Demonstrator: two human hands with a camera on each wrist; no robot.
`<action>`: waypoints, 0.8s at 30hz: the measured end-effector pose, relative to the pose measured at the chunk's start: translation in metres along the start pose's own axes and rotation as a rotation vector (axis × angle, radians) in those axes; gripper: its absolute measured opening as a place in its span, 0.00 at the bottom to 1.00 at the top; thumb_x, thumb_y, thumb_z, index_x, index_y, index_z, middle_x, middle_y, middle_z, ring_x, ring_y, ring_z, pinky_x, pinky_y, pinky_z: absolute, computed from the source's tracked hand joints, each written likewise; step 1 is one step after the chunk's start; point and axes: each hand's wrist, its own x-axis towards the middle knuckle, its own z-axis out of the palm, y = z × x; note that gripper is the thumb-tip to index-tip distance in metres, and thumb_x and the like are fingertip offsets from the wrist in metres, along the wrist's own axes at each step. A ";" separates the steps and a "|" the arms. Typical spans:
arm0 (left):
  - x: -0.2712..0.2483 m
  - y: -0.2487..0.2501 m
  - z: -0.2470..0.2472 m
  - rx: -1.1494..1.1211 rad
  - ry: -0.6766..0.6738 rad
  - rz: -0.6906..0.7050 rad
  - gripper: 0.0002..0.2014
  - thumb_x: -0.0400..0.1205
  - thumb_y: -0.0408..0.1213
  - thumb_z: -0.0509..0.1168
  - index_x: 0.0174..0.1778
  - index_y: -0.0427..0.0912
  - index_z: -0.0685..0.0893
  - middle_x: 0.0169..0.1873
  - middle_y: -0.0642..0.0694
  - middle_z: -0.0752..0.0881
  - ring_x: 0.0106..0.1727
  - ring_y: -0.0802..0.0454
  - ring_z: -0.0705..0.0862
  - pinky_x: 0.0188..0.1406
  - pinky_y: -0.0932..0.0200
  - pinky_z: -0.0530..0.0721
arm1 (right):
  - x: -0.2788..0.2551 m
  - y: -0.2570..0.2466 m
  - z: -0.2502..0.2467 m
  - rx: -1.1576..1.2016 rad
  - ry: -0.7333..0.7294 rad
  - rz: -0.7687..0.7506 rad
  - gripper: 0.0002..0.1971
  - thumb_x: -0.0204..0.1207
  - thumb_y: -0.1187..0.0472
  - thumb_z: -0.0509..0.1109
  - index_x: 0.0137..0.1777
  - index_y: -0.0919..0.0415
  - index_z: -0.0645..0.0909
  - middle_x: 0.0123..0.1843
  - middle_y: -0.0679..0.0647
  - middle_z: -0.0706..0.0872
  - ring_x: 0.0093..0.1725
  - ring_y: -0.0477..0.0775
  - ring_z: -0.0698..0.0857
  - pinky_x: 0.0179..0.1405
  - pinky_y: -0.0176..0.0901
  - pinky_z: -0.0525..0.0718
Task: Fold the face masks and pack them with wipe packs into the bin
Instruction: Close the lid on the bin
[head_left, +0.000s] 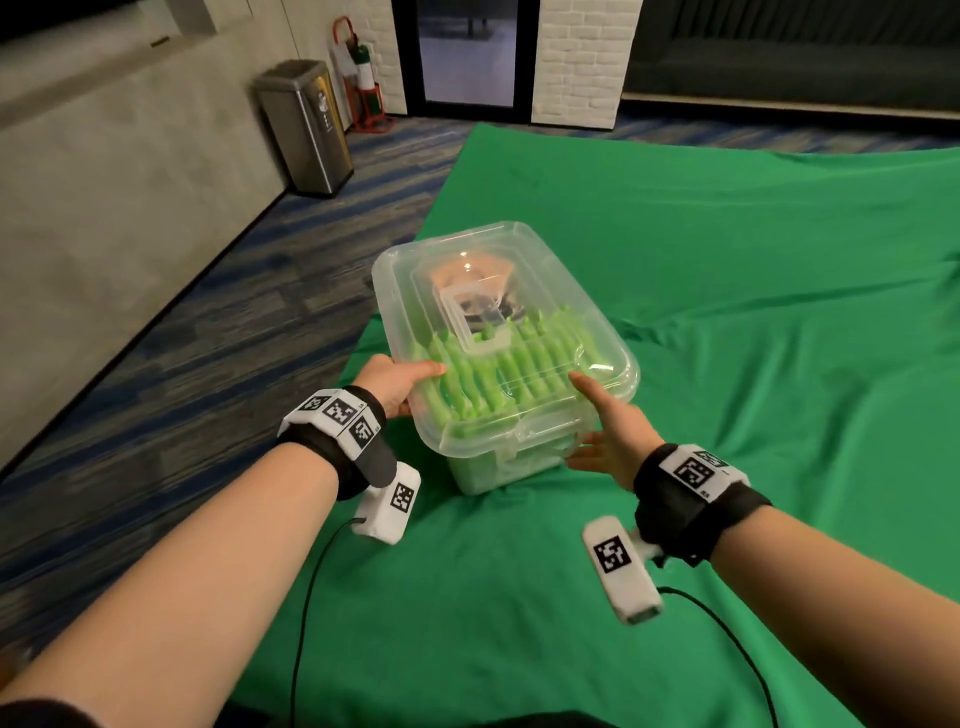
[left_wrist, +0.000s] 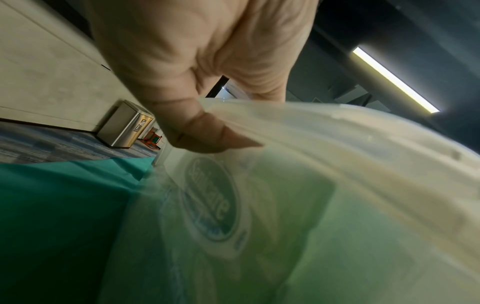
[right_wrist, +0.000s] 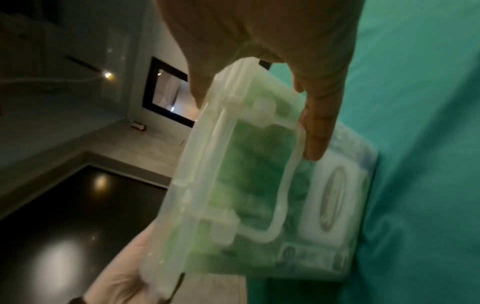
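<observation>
Left hand (head_left: 396, 383): thumb on lid (head_left: 498, 306), fingers curled under bin (head_left: 524, 457) rim, gripping. Right hand (head_left: 610, 434): fingers straight, touching bin's near end. Bin: lidded, on green cloth (head_left: 727, 291); green masks (head_left: 493, 374), wipe pack (left_wrist: 207, 205) inside

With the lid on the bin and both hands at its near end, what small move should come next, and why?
Probably press the lid down at the near corners. The left hand grips the rim of the bin, the right hand lies open against it, and whether the lid is fully seated cannot be told.
</observation>
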 end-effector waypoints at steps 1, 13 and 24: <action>0.000 0.000 0.000 -0.001 0.004 0.001 0.19 0.76 0.32 0.71 0.61 0.30 0.79 0.38 0.43 0.85 0.36 0.50 0.84 0.20 0.65 0.84 | -0.005 0.002 0.003 0.013 -0.029 0.016 0.41 0.67 0.40 0.74 0.75 0.60 0.64 0.69 0.69 0.73 0.53 0.67 0.82 0.40 0.53 0.86; 0.003 -0.004 0.000 -0.007 -0.012 0.048 0.17 0.76 0.31 0.71 0.60 0.30 0.80 0.37 0.43 0.85 0.33 0.51 0.84 0.20 0.65 0.84 | -0.036 -0.027 0.016 -0.082 0.019 0.036 0.30 0.75 0.52 0.71 0.72 0.64 0.67 0.67 0.64 0.69 0.38 0.58 0.75 0.15 0.40 0.83; 0.013 -0.009 -0.002 0.002 -0.022 0.073 0.17 0.76 0.32 0.72 0.59 0.32 0.80 0.37 0.44 0.85 0.36 0.50 0.84 0.28 0.61 0.86 | -0.050 -0.038 0.030 -0.106 0.108 0.046 0.27 0.79 0.60 0.67 0.75 0.67 0.64 0.76 0.64 0.66 0.41 0.64 0.80 0.16 0.42 0.83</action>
